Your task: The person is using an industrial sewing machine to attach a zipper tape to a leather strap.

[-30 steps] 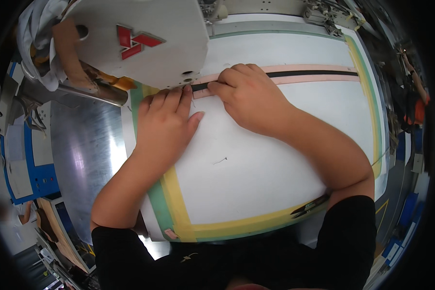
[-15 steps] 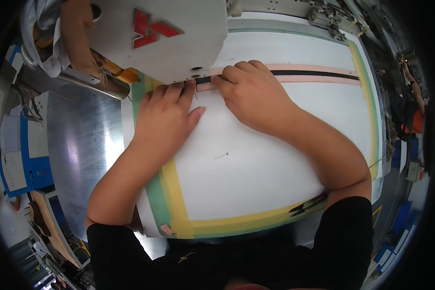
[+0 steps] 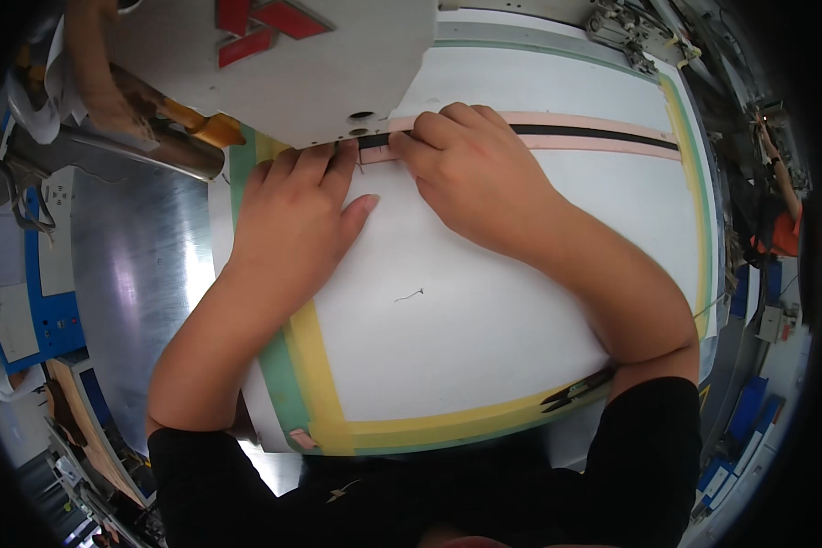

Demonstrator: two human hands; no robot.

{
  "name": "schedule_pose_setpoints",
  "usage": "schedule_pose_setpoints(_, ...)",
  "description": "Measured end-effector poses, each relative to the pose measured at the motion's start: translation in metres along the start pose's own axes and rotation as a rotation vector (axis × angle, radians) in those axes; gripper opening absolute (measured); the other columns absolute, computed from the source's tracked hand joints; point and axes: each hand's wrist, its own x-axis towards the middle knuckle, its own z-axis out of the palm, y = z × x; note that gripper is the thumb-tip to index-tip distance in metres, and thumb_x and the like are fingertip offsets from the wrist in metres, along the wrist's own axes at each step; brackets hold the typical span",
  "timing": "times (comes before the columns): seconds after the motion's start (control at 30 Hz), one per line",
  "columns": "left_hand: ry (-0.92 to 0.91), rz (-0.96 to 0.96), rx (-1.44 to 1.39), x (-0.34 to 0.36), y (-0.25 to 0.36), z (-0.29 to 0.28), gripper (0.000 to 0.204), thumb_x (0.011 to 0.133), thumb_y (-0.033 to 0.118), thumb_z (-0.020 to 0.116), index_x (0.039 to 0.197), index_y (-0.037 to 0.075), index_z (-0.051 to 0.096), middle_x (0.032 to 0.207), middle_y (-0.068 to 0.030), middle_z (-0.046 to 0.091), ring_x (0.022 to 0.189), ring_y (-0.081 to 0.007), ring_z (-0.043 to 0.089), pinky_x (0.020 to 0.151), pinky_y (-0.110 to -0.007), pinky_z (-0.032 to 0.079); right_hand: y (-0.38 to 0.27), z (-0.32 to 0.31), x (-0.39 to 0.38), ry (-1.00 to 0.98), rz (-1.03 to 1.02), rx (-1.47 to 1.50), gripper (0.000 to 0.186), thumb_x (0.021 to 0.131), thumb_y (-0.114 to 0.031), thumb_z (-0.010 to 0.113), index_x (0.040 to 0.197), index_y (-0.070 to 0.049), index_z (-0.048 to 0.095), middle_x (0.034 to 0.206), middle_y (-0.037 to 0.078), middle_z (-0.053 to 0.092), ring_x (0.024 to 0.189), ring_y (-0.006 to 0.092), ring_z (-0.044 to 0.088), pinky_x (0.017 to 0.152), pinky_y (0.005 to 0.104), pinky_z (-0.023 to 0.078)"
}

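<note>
Beside the grey machine head (image 3: 361,73), your left hand (image 3: 292,210) lies flat, thumb apart, at the black strip (image 3: 594,133), which runs lengthwise rightward from the head beneath your curled right hand (image 3: 475,173), its pinch hidden.

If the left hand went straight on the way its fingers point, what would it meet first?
Probably the pale machine head, whose lower edge borders the fingertips of the left hand in this view. Depth is unclear, so the fingers might pass beneath it.
</note>
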Motion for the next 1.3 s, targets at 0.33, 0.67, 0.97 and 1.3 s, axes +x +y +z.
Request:
schedule_pose_setpoints(0.33,-0.038,-0.005,-0.046,0.0018,0.0018,-0.0037,0.056,0.093,0.027,0.077,0.14,-0.001,0.064,0.136,-0.0174,0.062,0.123,-0.0377,0.06,0.104,-0.05,0.047,-0.0011,0.0025,-0.0033,0.011,0.027,0.028,0.027,0.085,-0.005,0.063,0.11,0.0,0.074,0.101,0.008,0.067,0.095,0.0273,0.062,0.086,0.0399,0.049)
schedule_pose_setpoints(0.67,-0.037,-0.01,-0.039,0.0022,0.0011,-0.0029,0.057,0.094,0.027,0.076,0.143,-0.001,0.062,0.137,-0.0186,0.063,0.125,-0.039,0.059,0.107,-0.05,0.046,0.0001,0.0041,-0.0052,0.031,0.025,0.037,0.027,0.085,-0.004,0.063,0.11,0.0,0.073,0.101,0.007,0.066,0.096,0.0272,0.061,0.086,0.0399,0.049)
schedule_pose_setpoints(0.97,-0.04,-0.028,-0.063,0.0025,0.0028,-0.0049,0.056,0.094,0.026,0.076,0.142,-0.001,0.063,0.14,-0.0194,0.062,0.128,-0.0402,0.058,0.108,-0.051,0.045,-0.0004,0.0025,-0.0041,-0.004,0.028,0.041,0.027,0.086,-0.004,0.063,0.11,0.0,0.073,0.103,0.008,0.067,0.096,0.0277,0.062,0.087,0.0398,0.049)
schedule_pose_setpoints(1.3,-0.049,-0.039,-0.082,0.0021,0.0031,-0.0063,0.057,0.093,0.027,0.077,0.141,-0.001,0.063,0.141,-0.0194,0.062,0.129,-0.0395,0.057,0.108,-0.051,0.045,-0.0014,0.0006,-0.0039,-0.025,0.034,0.006,0.027,0.087,-0.006,0.064,0.112,0.001,0.072,0.103,0.008,0.067,0.098,0.0278,0.062,0.088,0.0398,0.051)
